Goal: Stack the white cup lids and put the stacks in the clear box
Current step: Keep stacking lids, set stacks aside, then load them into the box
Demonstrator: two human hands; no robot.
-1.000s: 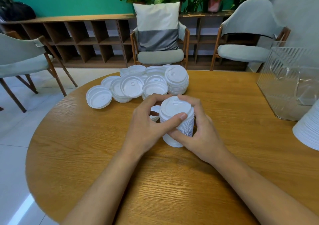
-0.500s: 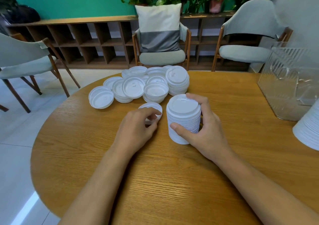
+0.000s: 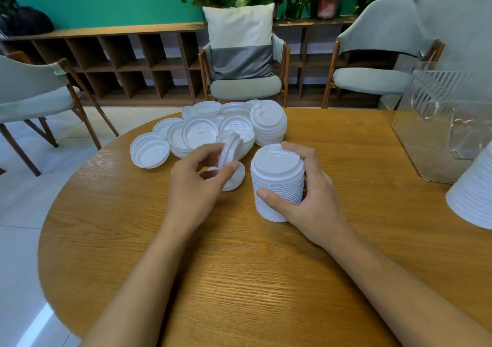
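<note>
The left hand pinches one white lid by its rim, tilted on edge. It looks light, thin and springy. Beyond its fingers lie the loose lids. The right hand wraps the upright stack, which probably topples easily. The clear box stands well to its right, another stack near it.

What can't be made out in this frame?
Head view:
- Lids pinched in the left hand: motion blur hides their count.
- Loose lid beneath that hand: partly covered.
- White stack at far right: cut by frame edge.
- Clear box: cut by right edge; ribbed walls obscure contents.
</note>
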